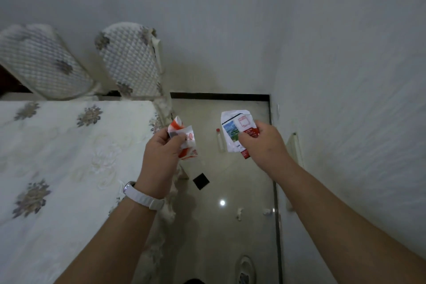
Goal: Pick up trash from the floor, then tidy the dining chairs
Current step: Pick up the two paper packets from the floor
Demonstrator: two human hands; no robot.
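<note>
A crumpled red-and-white wrapper (187,143) is pinched in the left hand (159,159), up off the floor (221,237); a flattened white packet (234,131) with a landscape picture and red print is gripped in the right hand (262,145); a small clear tube (220,140), red-capped, lies on the tiles; two white scraps (239,213) lie nearer; two chairs (131,60) with quilted white backs stand side by side at the table's (69,157) far side.

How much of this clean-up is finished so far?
Partly. The left hand grips a red-and-white wrapper, the right hand a white packet. Left on the floor: a red-capped vial and two crumpled white scraps. The quilted chairs come after.
</note>
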